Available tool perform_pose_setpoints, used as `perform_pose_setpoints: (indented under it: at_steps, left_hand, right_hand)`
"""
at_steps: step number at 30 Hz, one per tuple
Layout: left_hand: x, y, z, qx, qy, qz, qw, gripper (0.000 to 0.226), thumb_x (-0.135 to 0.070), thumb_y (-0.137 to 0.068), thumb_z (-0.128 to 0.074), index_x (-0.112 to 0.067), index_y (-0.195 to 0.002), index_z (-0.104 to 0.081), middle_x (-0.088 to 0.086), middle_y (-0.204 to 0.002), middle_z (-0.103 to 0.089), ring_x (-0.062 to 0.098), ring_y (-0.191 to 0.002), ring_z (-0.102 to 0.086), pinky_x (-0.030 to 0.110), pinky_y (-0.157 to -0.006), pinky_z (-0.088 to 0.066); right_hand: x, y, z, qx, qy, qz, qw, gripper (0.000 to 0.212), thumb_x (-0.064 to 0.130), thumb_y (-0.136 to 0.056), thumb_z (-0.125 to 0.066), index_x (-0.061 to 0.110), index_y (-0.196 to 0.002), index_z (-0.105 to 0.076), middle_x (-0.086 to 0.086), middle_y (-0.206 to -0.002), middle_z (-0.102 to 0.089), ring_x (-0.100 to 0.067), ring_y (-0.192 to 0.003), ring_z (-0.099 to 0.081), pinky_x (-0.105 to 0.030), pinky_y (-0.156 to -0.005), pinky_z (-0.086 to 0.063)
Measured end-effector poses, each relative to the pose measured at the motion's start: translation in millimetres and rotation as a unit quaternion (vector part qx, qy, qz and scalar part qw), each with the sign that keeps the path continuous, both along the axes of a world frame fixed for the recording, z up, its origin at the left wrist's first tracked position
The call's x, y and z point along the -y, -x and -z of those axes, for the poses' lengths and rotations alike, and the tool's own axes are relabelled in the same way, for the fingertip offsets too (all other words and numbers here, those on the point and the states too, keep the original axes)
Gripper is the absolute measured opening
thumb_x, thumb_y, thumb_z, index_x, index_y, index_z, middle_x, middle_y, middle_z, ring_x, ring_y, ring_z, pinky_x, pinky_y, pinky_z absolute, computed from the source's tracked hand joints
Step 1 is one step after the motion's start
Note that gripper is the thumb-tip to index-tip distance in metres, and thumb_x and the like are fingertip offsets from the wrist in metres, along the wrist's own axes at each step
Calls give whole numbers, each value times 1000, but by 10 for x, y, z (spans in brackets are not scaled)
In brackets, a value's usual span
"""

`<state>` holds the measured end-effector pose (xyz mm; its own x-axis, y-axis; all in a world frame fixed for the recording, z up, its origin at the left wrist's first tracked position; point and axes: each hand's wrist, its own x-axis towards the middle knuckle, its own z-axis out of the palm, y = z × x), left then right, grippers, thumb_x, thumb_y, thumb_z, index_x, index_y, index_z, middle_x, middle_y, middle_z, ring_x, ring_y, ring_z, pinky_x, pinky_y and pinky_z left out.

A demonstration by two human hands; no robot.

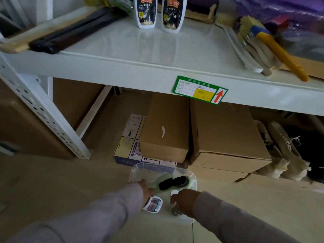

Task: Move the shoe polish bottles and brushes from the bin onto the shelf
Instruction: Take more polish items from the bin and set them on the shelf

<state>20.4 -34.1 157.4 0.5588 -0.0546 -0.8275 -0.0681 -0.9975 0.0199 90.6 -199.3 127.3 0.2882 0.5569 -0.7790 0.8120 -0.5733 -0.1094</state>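
Down in the bin (138, 168), left hand (147, 189) grips the green brush (172, 183).

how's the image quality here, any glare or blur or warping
Head view: soft glare and bottle reflections on the white shelf; wide-angle bending of the shelf edge and upright; dim under the shelf; both hands, left and right, and the clear bin look slightly soft.

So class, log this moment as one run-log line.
left hand: gripping pale green black-bristled brush | right hand: reaching into clear plastic bin | white shelf: two white polish bottles standing
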Motion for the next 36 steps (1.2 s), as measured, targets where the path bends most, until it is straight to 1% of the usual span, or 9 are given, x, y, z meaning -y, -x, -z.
perform_pose_setpoints:
  at_steps: [5, 9, 14, 18, 20, 22, 26, 30, 36]
  left_hand:
    - [18, -127, -169, 56, 16, -32, 998, 50, -17, -88, -58, -9, -135, -42, 16, -141, -41, 35, -124, -49, 39, -106, -41]
    - [-53, -153, -481, 120, 74, -84, 986, 31, -23, -83, -54, -13, -112, -62, 10, -117, -64, 29, -105, -61, 39, -94, -51]
    - [-200, -140, -1306, 241, 171, -115, 948, 38, -30, -81, -64, -34, -118, -57, -8, -118, -58, 15, -109, -57, 28, -95, -48]
    - [-306, -27, -2431, 374, 340, -161, 848, 57, -31, -70, -76, -48, -119, -51, -27, -103, -61, -8, -102, -59, -1, -86, -41]
    - [-347, 17, -2962, 433, 425, -185, 773, 60, -36, -59, -81, -53, -110, -54, -24, -108, -68, -4, -102, -65, 12, -90, -48]
    - [-393, -31, -3374, 518, 473, -203, 683, 54, -32, -56, -80, -49, -103, -59, -20, -104, -71, -5, -97, -67, 15, -81, -53]
    - [-500, -561, -3854, 647, 485, -229, 541, 42, -18, -73, -73, -27, -112, -60, -12, -107, -69, 2, -102, -67, 25, -90, -56]
    - [-525, -1291, -3849, 680, 420, -264, 540, 48, -19, -73, -72, -14, -120, -61, -3, -110, -68, 7, -103, -65, 30, -98, -52]
    - [-502, -1841, -3622, 687, 330, -263, 592, 45, -23, -78, -69, -18, -122, -57, 1, -124, -64, 17, -112, -61, 33, -103, -46]
  right_hand:
    - [-25, -39, -116, 51, -70, 13, 996, 11, 13, -83, -54, 8, -90, -61, -8, -77, -55, -30, -82, -58, -30, -74, -39]
    - [-48, -100, -657, 56, -175, 66, 981, 27, 19, -90, -50, 18, -116, -58, -10, -116, -63, -30, -107, -59, -32, -91, -47]
    - [43, -229, -1455, 78, -365, 115, 920, 25, 23, -87, -56, 29, -111, -61, 1, -111, -70, -17, -100, -63, -27, -86, -48]
    - [121, -219, -2501, 103, -569, 86, 811, 27, 32, -79, -58, 31, -106, -57, 1, -91, -73, -12, -77, -66, -22, -71, -54]
    - [141, -253, -3031, 118, -636, 98, 756, 28, 44, -78, -58, 41, -106, -55, 7, -88, -70, -15, -75, -68, -31, -69, -57]
    - [118, -343, -3494, 133, -707, 126, 683, 27, 53, -76, -60, 47, -102, -52, 8, -84, -65, -9, -75, -66, -24, -67, -57]
    - [-109, -800, -4032, 193, -769, 215, 571, 27, 20, -80, -64, 33, -100, -52, 16, -75, -58, 6, -58, -58, -5, -56, -48]
    - [-453, -1282, -4090, 306, -693, 286, 587, 33, 23, -81, -62, 19, -113, -58, 8, -81, -65, -5, -65, -60, -16, -63, -48]
    - [-688, -1618, -3885, 312, -631, 293, 647, 29, 16, -86, -57, 15, -115, -57, -11, -107, -69, -25, -94, -62, -25, -73, -43]
